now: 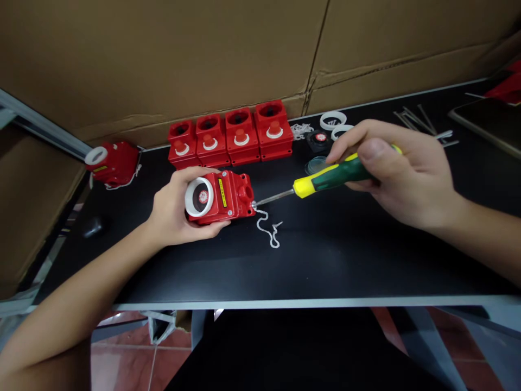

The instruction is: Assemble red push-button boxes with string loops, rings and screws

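My left hand (pixel 179 209) is wrapped round a red housing (pixel 234 190) with a white ring (pixel 198 197) at one end and a yellow label on its face. In my right hand (pixel 402 174) is a screwdriver (pixel 334 176) with a green and yellow handle. Its tip meets the housing's right end, at the near corner, where a small metal piece shows. From that same corner a thin white chain or cord (pixel 271 236) trails onto the black table; which of the two I cannot tell.
Several red housings (pixel 240 136) stand in a row at the back, against cardboard (pixel 203 54). Another red housing (pixel 118 163) with a white ring sits at left. White rings (pixel 332 120), a black round part (pixel 319 140), a clear disc (pixel 316 164) and thin rods (pixel 419 119) lie behind my right hand.
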Demonstrator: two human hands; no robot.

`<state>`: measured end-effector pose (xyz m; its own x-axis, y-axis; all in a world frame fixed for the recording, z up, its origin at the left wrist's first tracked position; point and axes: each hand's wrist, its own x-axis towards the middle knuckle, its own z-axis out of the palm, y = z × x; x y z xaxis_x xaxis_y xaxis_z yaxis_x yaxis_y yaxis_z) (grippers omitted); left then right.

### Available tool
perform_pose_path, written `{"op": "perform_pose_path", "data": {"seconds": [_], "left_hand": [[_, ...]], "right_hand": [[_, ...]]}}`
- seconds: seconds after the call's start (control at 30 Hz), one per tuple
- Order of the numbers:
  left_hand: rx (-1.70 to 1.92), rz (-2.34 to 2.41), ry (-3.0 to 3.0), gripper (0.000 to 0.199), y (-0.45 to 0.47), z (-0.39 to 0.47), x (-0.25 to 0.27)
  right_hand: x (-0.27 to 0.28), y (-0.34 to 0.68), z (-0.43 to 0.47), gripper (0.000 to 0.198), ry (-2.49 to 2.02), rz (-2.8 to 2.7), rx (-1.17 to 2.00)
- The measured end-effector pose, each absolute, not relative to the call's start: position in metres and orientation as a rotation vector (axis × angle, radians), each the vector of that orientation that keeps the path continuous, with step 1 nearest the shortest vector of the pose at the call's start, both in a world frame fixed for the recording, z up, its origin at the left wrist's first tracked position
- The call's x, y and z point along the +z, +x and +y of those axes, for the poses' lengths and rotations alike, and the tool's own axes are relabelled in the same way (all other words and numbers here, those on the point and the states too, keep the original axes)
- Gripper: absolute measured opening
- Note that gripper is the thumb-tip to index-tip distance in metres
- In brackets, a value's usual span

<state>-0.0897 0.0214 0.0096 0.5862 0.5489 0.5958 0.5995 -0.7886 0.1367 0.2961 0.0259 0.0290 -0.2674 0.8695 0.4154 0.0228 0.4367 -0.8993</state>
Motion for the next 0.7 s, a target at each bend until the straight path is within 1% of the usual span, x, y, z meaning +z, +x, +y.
{"op": "perform_pose_path", "data": {"seconds": [0.13, 0.3, 0.47, 0.6, 0.7], "left_hand": [[-1.001, -0.967, -2.735, 0.085, -0.09, 0.022, 0.009], [-1.053, -0.948, -2.702, 0.087, -0.089, 0.022, 0.008], [-0.985, -1.031, -2.718, 0.082, -0.09, 0.021, 0.008], [-0.961, -1.024, -2.711, 0.084, -0.093, 0.022, 0.008], [-0.923, -1.037, -2.693, 0.084, -0.093, 0.023, 0.008]], "right_hand": [[0.025, 0.297, 0.026, 0.047, -0.823, -1.618, 0.962], [0.023, 0.3, 0.026, 0.044, -0.767, -1.638, 0.958], [0.025, 0.304, 0.03, 0.044, -0.678, -1.675, 1.064], [0.028, 0.306, 0.032, 0.056, -0.756, -1.661, 1.204], [0.032, 0.303, 0.03, 0.064, -0.821, -1.66, 1.219]]}}
